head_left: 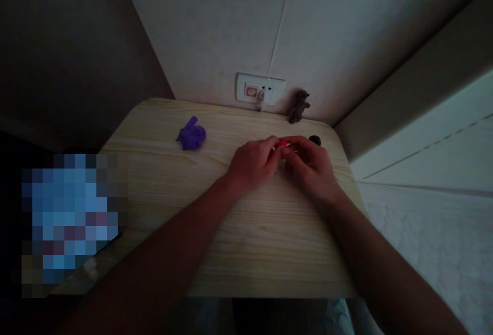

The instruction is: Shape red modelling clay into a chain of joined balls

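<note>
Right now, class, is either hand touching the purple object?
No, the purple object lies on the wooden tabletop, apart from the left hand and the right hand, which meet at a small red piece.

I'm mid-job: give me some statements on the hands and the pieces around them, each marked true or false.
1. The left hand and right hand meet at a red piece. True.
2. The purple figure lies left of both hands. True.
3. The red piece lies untouched. False: fingers of both hands are on it.
4. The brown figure is near the wall. True.
5. The brown figure is left of the purple figure. False: it is to the right.
</note>
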A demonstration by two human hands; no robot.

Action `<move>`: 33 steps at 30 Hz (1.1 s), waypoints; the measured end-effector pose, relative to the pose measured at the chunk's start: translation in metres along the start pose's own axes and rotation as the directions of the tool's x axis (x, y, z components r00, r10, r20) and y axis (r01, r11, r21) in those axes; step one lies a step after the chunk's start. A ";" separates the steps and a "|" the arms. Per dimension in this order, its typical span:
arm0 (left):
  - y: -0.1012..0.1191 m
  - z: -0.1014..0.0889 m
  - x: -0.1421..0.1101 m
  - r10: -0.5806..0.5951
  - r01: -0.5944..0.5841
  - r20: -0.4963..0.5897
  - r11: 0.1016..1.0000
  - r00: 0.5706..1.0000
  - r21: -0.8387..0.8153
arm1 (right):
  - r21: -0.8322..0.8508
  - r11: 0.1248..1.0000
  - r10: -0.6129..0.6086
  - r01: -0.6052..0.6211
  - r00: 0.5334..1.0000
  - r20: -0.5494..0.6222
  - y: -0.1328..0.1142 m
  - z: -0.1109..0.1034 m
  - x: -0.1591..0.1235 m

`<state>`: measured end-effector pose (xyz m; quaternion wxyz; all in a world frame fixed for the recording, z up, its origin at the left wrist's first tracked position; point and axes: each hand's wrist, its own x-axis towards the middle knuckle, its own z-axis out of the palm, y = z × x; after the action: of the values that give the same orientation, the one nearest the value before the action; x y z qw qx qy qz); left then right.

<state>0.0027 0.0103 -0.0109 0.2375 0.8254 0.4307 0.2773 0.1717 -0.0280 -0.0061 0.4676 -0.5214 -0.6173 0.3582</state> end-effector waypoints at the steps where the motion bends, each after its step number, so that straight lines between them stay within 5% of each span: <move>1: 0.000 0.000 0.000 0.001 -0.001 0.001 1.000 1.000 -0.001 | -0.003 1.000 0.000 0.000 1.000 0.005 0.000 -0.001 0.000; 33: 0.000 0.000 0.000 0.013 -0.014 0.035 1.000 0.999 0.006 | -0.067 0.998 0.000 0.000 1.000 -0.005 0.008 -0.004 0.000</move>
<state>0.0024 0.0099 -0.0108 0.2406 0.8337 0.4217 0.2630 0.1786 -0.0269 -0.0127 0.4516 -0.5378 -0.6276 0.3360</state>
